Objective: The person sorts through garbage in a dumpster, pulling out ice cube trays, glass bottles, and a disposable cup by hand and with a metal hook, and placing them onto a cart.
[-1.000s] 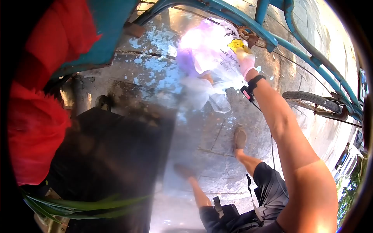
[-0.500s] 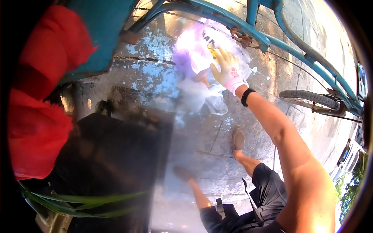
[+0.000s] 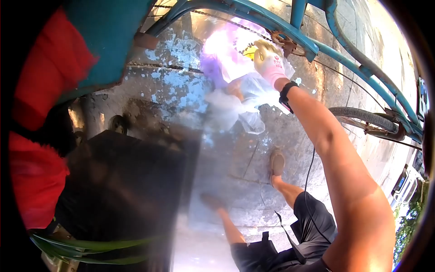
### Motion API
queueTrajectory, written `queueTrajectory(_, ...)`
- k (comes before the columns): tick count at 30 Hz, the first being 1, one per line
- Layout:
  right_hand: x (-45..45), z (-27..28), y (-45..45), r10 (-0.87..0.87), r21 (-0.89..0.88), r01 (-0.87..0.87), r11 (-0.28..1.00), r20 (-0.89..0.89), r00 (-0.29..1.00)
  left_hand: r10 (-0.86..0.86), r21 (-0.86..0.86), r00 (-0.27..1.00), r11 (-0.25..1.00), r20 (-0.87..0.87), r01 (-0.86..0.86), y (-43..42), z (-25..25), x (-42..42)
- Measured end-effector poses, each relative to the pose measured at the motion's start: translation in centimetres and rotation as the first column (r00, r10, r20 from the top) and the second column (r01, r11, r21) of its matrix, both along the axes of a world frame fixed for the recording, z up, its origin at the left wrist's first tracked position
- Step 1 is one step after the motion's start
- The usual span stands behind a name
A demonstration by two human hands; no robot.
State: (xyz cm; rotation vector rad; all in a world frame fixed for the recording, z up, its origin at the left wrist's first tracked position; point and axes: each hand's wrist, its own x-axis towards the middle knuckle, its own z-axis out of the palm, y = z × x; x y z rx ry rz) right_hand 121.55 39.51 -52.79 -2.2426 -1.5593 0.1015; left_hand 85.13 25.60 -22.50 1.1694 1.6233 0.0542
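My right hand [image 3: 268, 62] wears a white work glove with cream-coated fingers and a pink cuff. Its fingers are curled into the top of a translucent plastic bag [image 3: 225, 56], which lies on the pavement. Black and yellow print shows on the bag beside my fingers. Strong glare washes out much of the bag, and its contents cannot be made out. A dark watch band [image 3: 286, 92] circles my right wrist. My left hand is out of view.
A blue cycle frame [image 3: 253, 16] with a chain arches just beyond the bag. Its wheel [image 3: 362, 114] is to the right. A teal panel [image 3: 102, 43] and red cloth [image 3: 38, 181] fill the left. Below are a dark flat surface [image 3: 122, 181] and green leaves [image 3: 90, 245].
My right hand has gone from spread fingers over the bag to fingers curled into it. A thin black cord now shows by my leg. The view has shifted slightly.
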Motion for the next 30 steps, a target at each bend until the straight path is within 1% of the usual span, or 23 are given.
queueTrajectory(1,0.3,0.7,-0.9,0.035,0.117,-0.042,0.992,0.060,0.998,-0.001,-0.001,1.000,1.000,-0.001,0.001,-0.1,0.0,0.1)
queueTrajectory(5,0.7,3.5,-3.1,-0.017,0.138,0.025,0.990,-0.061,0.998,-0.015,0.004,1.000,1.000,0.004,0.015,-0.1,0.5,-0.1)
queueTrajectory(8,0.7,4.4,-3.7,-0.062,0.313,0.104,0.944,-0.140,0.988,-0.020,0.008,1.000,1.000,0.008,0.020,-0.2,0.6,0.0)
queueTrajectory(9,0.6,5.2,-3.9,-0.056,0.323,0.109,0.940,-0.171,0.984,-0.020,0.009,1.000,1.000,0.009,0.020,-0.3,0.7,0.0)
queueTrajectory(12,0.1,7.5,-4.2,-0.056,0.372,0.093,0.924,-0.110,0.992,-0.011,0.016,1.000,1.000,0.015,0.010,-0.2,0.9,0.2)
queueTrajectory(16,-2.0,10.7,-5.9,-0.012,0.394,-0.025,0.919,0.092,0.996,0.000,0.018,1.000,1.000,0.021,0.000,-0.7,2.2,-0.1)
queueTrajectory(19,-4.5,11.7,-9.9,-0.018,0.321,0.010,0.947,0.022,1.000,0.026,0.026,1.000,0.999,0.013,-0.027,-1.0,4.2,-0.9)
queueTrajectory(20,-5.5,11.8,-11.9,-0.028,0.300,0.026,0.954,0.000,1.000,0.037,0.030,0.999,0.999,0.008,-0.037,-1.3,5.1,-1.4)
queueTrajectory(22,-7.5,12.3,-16.4,-0.041,0.180,0.064,0.982,-0.128,0.991,0.064,0.037,0.998,0.997,-0.003,-0.064,-2.0,7.8,-2.8)
queueTrajectory(24,-10.7,13.1,-21.7,-0.080,0.038,0.101,0.994,-0.363,0.928,0.101,0.049,0.994,0.994,-0.029,-0.100,-3.5,11.4,-4.9)
queueTrajectory(26,-14.8,16.2,-26.2,-0.053,-0.058,0.032,0.998,-0.401,0.915,0.152,0.064,0.985,0.987,-0.079,-0.147,-4.7,16.4,-7.5)
queueTrajectory(28,-19.0,20.1,-29.8,-0.015,-0.129,-0.061,0.990,-0.516,0.856,0.213,0.090,0.970,0.975,-0.120,-0.203,-5.8,22.2,-10.4)
queueTrajectory(30,-22.7,24.7,-32.7,0.082,-0.110,-0.180,0.978,-0.589,0.804,0.262,0.127,0.954,0.961,-0.149,-0.244,-6.9,28.2,-13.1)
